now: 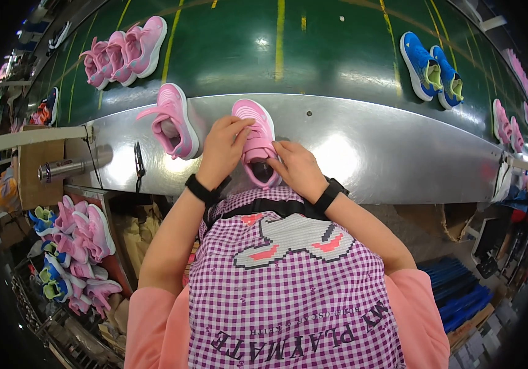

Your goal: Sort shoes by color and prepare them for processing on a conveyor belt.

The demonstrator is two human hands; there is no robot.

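Head view: pink shoe (255, 138) sits toe-away on the metal surface (362, 154), dead centre, just ahead of the person's apron (288, 289). Left hand (222, 147) at the shoe's 9 o'clock, fingers clamped on its strap and upper; right hand (298, 167) at 4 o'clock, fingers closed round the heel collar. Second pink shoe (175, 122) lies at 9 o'clock, near but apart. Blue pair (431, 66) on the green belt (313, 43) at 2 o'clock, three pink shoes (126, 52) at 10. Judgement: brace the heel steady, pull the strap flat and even, keep the shoe off the surface edge.
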